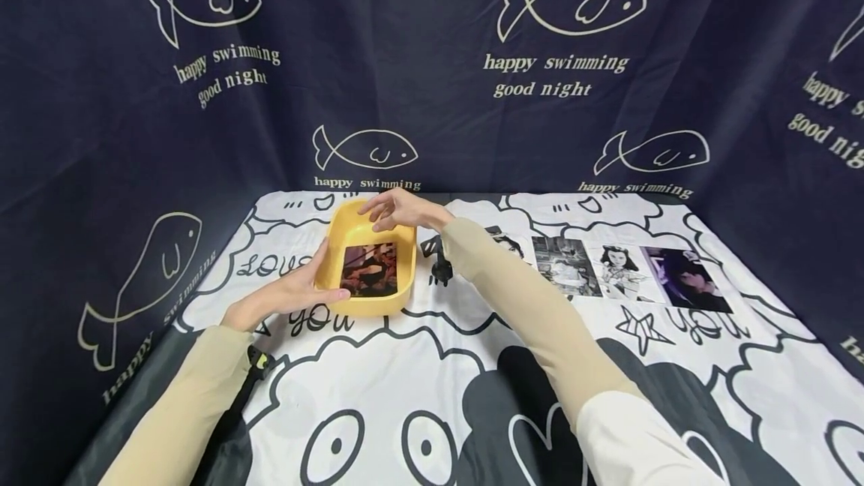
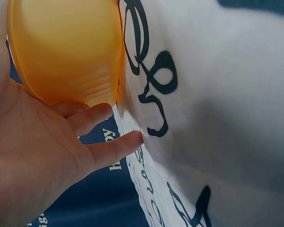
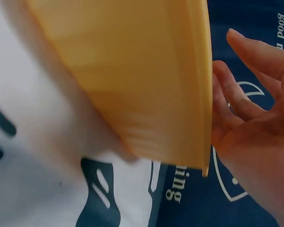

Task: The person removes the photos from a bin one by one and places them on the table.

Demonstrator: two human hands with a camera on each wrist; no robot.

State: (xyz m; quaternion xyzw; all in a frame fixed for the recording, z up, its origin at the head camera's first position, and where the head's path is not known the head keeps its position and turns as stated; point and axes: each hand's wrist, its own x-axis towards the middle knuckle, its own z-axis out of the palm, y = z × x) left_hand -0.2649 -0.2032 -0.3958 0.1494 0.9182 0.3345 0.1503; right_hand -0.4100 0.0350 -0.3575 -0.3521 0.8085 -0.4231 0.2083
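Observation:
A yellow oblong tray point(image 1: 333, 244) stands on the printed cloth at the table's back left, with a dark photo point(image 1: 370, 270) lying flat inside it. My left hand point(image 1: 297, 292) holds the tray's near left corner, thumb on the rim and fingers along the outer wall. In the left wrist view the palm and fingers point(image 2: 92, 118) cup the tray's yellow wall point(image 2: 66, 47). Above the far rim hovers my right hand point(image 1: 394, 210), fingers relaxed and holding nothing. The right wrist view shows that hand point(image 3: 255, 123) just beside the tray's edge point(image 3: 146, 80), apart from it.
Several photos point(image 1: 565, 266) lie in a row on the cloth to the right of the tray. A small black object point(image 1: 440, 262) sits between tray and photos, partly behind my right sleeve. Dark fish-print curtains close in the table at the back and on both sides.

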